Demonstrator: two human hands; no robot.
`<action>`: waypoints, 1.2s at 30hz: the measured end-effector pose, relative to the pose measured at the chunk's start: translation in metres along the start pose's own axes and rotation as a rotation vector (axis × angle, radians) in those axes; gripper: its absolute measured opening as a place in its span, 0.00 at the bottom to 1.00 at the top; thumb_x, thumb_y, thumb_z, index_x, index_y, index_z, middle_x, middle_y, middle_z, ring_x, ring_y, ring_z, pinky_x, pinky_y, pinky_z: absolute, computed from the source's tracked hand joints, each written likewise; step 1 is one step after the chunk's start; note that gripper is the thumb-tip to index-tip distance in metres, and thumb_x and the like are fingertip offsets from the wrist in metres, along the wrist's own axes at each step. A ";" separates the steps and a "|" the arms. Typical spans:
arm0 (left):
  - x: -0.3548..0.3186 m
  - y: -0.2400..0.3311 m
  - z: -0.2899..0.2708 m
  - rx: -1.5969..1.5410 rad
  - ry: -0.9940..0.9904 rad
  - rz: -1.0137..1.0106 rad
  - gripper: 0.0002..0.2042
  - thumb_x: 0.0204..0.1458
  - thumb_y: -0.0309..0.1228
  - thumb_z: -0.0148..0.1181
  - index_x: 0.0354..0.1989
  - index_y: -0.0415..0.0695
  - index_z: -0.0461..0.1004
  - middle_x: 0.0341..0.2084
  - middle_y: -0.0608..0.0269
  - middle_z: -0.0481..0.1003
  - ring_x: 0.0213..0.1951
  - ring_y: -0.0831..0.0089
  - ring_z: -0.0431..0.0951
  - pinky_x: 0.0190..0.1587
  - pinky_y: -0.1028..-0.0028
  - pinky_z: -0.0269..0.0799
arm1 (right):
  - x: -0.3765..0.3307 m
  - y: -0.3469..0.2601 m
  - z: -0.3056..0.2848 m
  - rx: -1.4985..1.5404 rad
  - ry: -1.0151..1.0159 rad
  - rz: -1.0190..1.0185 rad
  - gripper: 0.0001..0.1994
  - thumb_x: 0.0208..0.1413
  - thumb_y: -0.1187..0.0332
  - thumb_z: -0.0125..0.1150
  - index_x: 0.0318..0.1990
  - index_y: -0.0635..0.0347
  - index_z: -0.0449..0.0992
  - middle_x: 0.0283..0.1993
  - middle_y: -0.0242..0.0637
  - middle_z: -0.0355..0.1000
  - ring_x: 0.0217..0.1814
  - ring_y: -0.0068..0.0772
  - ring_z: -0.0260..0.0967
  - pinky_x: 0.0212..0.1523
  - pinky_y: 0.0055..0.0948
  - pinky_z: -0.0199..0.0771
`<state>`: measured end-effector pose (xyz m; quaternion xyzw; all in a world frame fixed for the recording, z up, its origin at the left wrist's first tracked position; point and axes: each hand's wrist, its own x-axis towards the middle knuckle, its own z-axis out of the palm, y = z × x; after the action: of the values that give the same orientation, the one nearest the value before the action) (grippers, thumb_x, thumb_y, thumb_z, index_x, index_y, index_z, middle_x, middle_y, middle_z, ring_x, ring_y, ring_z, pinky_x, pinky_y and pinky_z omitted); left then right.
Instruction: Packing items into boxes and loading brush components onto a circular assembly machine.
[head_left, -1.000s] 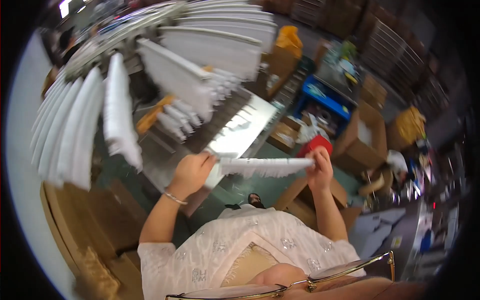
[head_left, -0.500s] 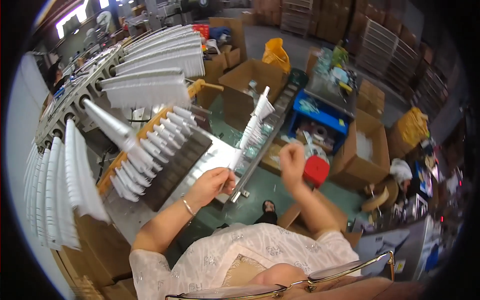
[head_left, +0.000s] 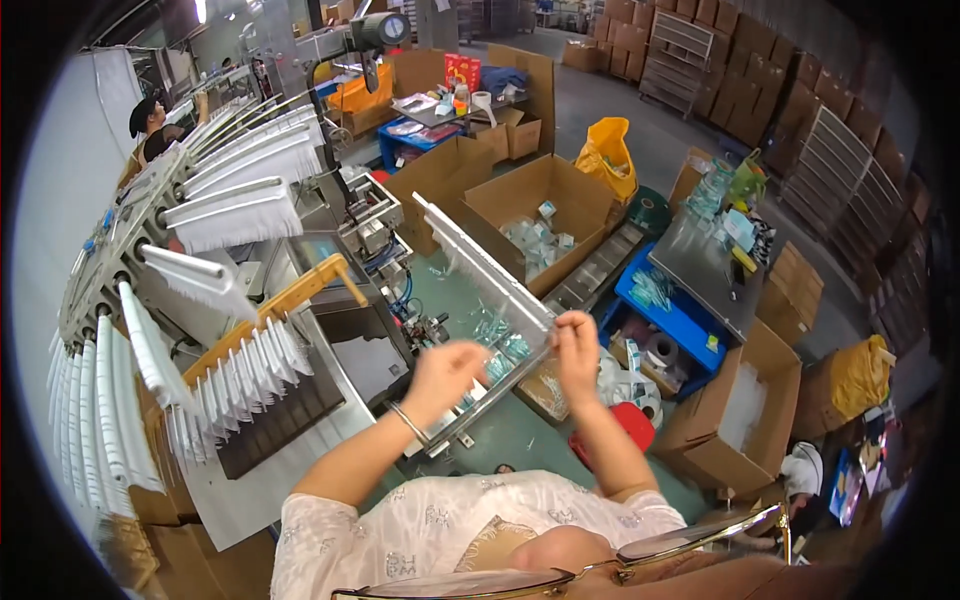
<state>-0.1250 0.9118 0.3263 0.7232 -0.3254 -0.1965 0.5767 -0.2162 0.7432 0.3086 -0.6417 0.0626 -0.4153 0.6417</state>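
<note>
A long white rod with a row of thin white strips hanging from it slants across the middle, its far end up and to the left. My right hand pinches its near end between the fingers and thumb. My left hand is up beside it on the left, apart from the rod, fingers curled and smeared by motion. A wooden rack holding several similar white pieces stands to the left of my left hand. Beyond it, a round machine frame carries more white-fringed rods.
Below the rod, a metal-edged table holds small clear-and-teal pieces. Ahead stands an open cardboard box with packets inside. To the right are a blue crate, a red stool and another open box. A person is at the far left.
The rod has passed from my left hand to my right hand and now slants up and left. My left hand has let go. The view has shifted.
</note>
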 end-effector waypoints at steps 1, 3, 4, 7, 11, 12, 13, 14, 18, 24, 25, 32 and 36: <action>0.014 -0.006 -0.012 0.140 0.199 0.154 0.10 0.52 0.28 0.47 0.40 0.37 0.68 0.16 0.68 0.69 0.17 0.83 0.68 0.20 0.82 0.64 | 0.012 0.000 -0.018 0.062 -0.062 0.064 0.04 0.56 0.71 0.42 0.37 0.60 0.62 0.27 0.27 0.58 0.26 0.13 0.53 0.26 0.13 0.55; 0.048 0.000 -0.042 0.305 0.523 0.291 0.13 0.51 0.25 0.44 0.45 0.36 0.63 0.26 0.62 0.69 0.22 0.81 0.68 0.25 0.81 0.65 | 0.031 -0.005 -0.045 0.125 -0.163 0.136 0.04 0.56 0.71 0.42 0.36 0.59 0.63 0.27 0.26 0.58 0.25 0.12 0.53 0.25 0.12 0.54; 0.069 -0.004 -0.054 0.548 0.679 0.460 0.13 0.52 0.25 0.43 0.45 0.36 0.63 0.28 0.61 0.69 0.25 0.79 0.68 0.28 0.81 0.65 | 0.038 -0.011 -0.051 0.123 -0.200 0.145 0.04 0.56 0.71 0.42 0.36 0.59 0.63 0.27 0.25 0.58 0.25 0.12 0.52 0.24 0.12 0.53; 0.089 0.001 -0.067 0.306 0.470 0.442 0.12 0.52 0.24 0.41 0.44 0.36 0.65 0.28 0.59 0.67 0.30 0.74 0.67 0.36 0.78 0.65 | 0.056 -0.018 -0.070 0.158 -0.212 0.244 0.04 0.55 0.71 0.41 0.36 0.59 0.62 0.25 0.26 0.56 0.20 0.12 0.49 0.18 0.13 0.47; 0.088 -0.001 -0.069 -0.087 0.346 0.436 0.09 0.53 0.25 0.43 0.39 0.37 0.69 0.23 0.68 0.67 0.23 0.84 0.64 0.28 0.85 0.59 | 0.078 -0.027 -0.087 0.162 -0.271 0.290 0.06 0.56 0.70 0.39 0.36 0.60 0.63 0.25 0.26 0.56 0.19 0.12 0.49 0.17 0.12 0.46; 0.091 -0.005 -0.072 -0.245 0.318 0.404 0.09 0.53 0.26 0.44 0.38 0.37 0.69 0.22 0.68 0.67 0.23 0.83 0.64 0.27 0.85 0.59 | 0.085 -0.030 -0.085 0.141 -0.298 0.270 0.06 0.56 0.70 0.39 0.35 0.60 0.63 0.23 0.25 0.55 0.17 0.11 0.48 0.16 0.13 0.45; 0.093 -0.007 -0.073 -0.402 0.293 0.367 0.09 0.53 0.27 0.45 0.37 0.36 0.69 0.21 0.68 0.66 0.22 0.83 0.63 0.26 0.84 0.58 | 0.091 -0.030 -0.083 0.130 -0.298 0.270 0.06 0.56 0.70 0.39 0.35 0.60 0.63 0.23 0.25 0.55 0.17 0.11 0.48 0.16 0.13 0.45; 0.096 -0.005 -0.070 -0.510 0.300 0.370 0.08 0.53 0.28 0.46 0.34 0.36 0.69 0.18 0.69 0.65 0.20 0.84 0.62 0.23 0.85 0.57 | 0.099 -0.029 -0.081 0.130 -0.299 0.276 0.06 0.57 0.70 0.39 0.35 0.60 0.64 0.22 0.24 0.55 0.16 0.11 0.48 0.15 0.13 0.44; 0.115 -0.015 -0.061 -0.634 0.425 0.218 0.07 0.53 0.28 0.46 0.31 0.37 0.69 0.16 0.70 0.65 0.17 0.85 0.60 0.19 0.85 0.55 | 0.147 -0.010 -0.075 0.145 -0.359 0.247 0.05 0.56 0.71 0.39 0.35 0.60 0.63 0.19 0.24 0.54 0.14 0.12 0.46 0.14 0.13 0.42; 0.158 -0.016 -0.053 -0.454 0.512 0.237 0.04 0.50 0.23 0.48 0.31 0.37 0.69 0.16 0.68 0.66 0.16 0.84 0.62 0.19 0.85 0.57 | 0.249 0.050 -0.079 0.127 -0.403 0.128 0.02 0.53 0.74 0.45 0.33 0.60 0.64 0.20 0.25 0.57 0.14 0.12 0.48 0.12 0.13 0.44; 0.173 -0.022 -0.057 -0.421 0.536 0.177 0.04 0.50 0.23 0.48 0.31 0.37 0.69 0.16 0.67 0.66 0.16 0.84 0.62 0.19 0.85 0.57 | 0.266 0.061 -0.074 0.069 -0.390 0.109 0.02 0.52 0.74 0.46 0.32 0.59 0.65 0.21 0.25 0.58 0.14 0.12 0.49 0.13 0.12 0.45; 0.219 -0.028 -0.060 -0.305 0.759 0.137 0.04 0.48 0.23 0.51 0.30 0.37 0.70 0.18 0.67 0.69 0.16 0.85 0.63 0.19 0.86 0.58 | 0.364 0.115 -0.041 0.131 -0.643 0.136 0.03 0.52 0.71 0.47 0.33 0.58 0.64 0.19 0.22 0.56 0.17 0.11 0.50 0.17 0.11 0.48; 0.228 -0.026 -0.068 -0.302 0.823 0.139 0.04 0.49 0.24 0.51 0.31 0.38 0.70 0.18 0.67 0.68 0.17 0.85 0.63 0.20 0.86 0.58 | 0.394 0.128 -0.023 0.124 -0.747 0.134 0.02 0.52 0.71 0.47 0.33 0.58 0.64 0.19 0.22 0.54 0.17 0.11 0.49 0.17 0.12 0.48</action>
<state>0.0887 0.8043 0.3395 0.6252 -0.0844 0.1017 0.7692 0.0826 0.4623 0.3710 -0.7032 -0.1589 -0.1131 0.6837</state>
